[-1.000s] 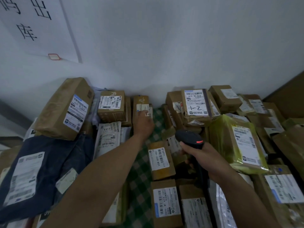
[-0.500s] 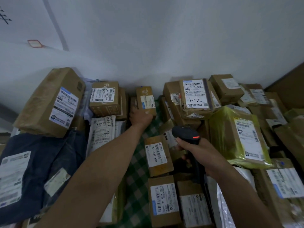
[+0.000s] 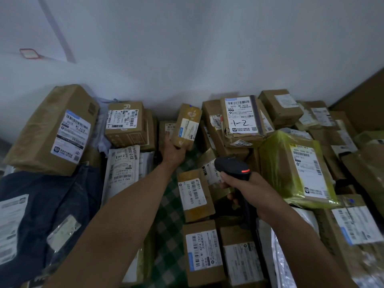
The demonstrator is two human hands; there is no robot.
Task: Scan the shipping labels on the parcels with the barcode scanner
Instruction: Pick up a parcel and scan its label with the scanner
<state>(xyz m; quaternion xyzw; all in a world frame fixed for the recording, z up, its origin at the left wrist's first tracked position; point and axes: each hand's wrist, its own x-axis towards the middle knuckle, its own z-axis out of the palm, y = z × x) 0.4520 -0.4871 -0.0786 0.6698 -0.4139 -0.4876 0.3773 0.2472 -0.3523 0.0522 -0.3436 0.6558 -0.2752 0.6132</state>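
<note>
Lifting off the far middle of the pile, the small brown parcel now tilts its label up, fingers of the left hand curled under it; the right hand grips the scanner nearer and to the right, so a scan looks next.

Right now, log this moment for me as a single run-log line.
left hand: holds small brown parcel tilted, label facing camera | right hand: grips barcode scanner | red light: lit | scan: cannot tell

Forearms, left hand and right hand are bare.
</note>
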